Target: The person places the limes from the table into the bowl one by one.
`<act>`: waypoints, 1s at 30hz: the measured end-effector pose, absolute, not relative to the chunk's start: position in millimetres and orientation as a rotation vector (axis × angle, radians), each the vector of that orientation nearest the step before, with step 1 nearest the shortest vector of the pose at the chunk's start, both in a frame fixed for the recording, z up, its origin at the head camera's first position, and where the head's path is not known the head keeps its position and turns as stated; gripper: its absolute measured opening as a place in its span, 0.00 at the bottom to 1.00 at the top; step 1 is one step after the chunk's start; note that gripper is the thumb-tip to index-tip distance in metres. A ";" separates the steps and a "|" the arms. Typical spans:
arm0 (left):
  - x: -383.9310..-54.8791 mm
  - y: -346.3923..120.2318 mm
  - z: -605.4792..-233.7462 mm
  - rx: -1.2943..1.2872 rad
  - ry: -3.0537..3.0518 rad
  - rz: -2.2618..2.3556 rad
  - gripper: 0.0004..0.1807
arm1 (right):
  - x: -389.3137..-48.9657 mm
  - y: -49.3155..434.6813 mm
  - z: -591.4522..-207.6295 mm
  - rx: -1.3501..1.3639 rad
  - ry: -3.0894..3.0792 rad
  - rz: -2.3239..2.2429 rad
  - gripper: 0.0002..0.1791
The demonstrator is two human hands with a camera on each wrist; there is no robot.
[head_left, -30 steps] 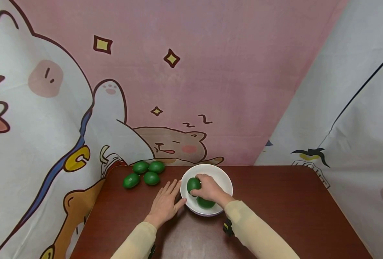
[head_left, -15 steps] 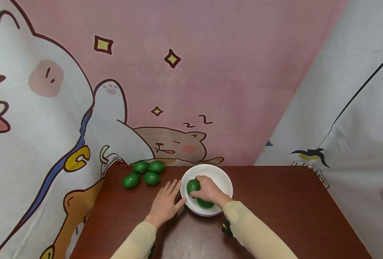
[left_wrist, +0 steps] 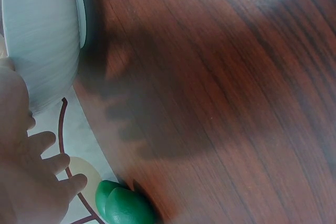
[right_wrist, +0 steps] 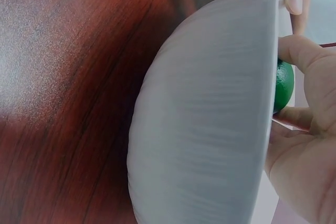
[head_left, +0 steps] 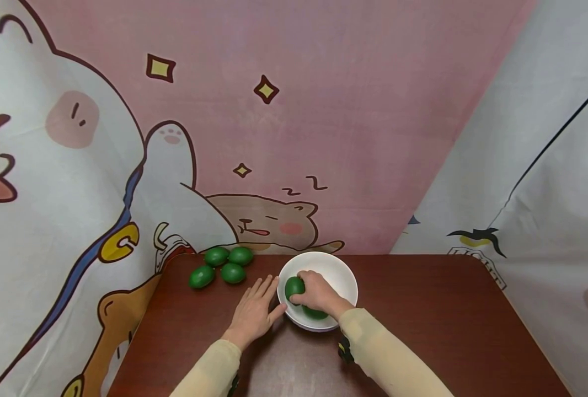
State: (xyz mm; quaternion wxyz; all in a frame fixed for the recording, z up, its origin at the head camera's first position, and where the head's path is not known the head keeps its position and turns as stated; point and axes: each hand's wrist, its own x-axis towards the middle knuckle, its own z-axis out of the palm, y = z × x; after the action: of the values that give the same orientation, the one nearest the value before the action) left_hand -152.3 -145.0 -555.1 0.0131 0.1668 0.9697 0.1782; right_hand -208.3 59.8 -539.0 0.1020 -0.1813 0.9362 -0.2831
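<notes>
A white bowl [head_left: 342,275] stands near the far edge of the table. Inside it my right hand [head_left: 320,293] grips a green lime [head_left: 294,289] between thumb and fingers. Another lime [head_left: 315,312] lies in the bowl below that hand, partly covered by it. My left hand [head_left: 254,310] is spread flat at the bowl's left side, with its thumb at the rim. In the right wrist view, the wall of the bowl [right_wrist: 210,103] hides most of the held lime [right_wrist: 284,85]. The left wrist view shows the left fingers beside the bowl [left_wrist: 42,30].
Several limes [head_left: 232,273] sit in a group at the far left of the brown wooden table [head_left: 423,320]. Behind the table hangs a pink and white cartoon cloth [head_left: 363,138].
My right hand has shifted slightly left and nearer within the bowl, carrying the gripped lime along. The left hand, the bowl and the grouped limes stay in place.
</notes>
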 end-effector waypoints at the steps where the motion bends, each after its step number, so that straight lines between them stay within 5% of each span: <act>1: -152.5 -144.9 -554.9 0.519 3.021 0.553 0.41 | -208.5 59.2 -539.3 -0.535 2.763 -0.833 0.33; 30: -150.7 -144.4 -554.4 0.515 3.020 0.572 0.40 | -207.3 53.4 -544.8 -0.508 2.738 -0.758 0.25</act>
State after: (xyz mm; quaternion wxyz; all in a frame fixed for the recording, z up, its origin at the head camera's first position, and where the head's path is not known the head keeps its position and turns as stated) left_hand -150.7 -144.4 -554.4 0.0126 0.1653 0.9689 0.1835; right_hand -207.3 53.4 -544.8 0.1275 -0.1745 0.9409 -0.2606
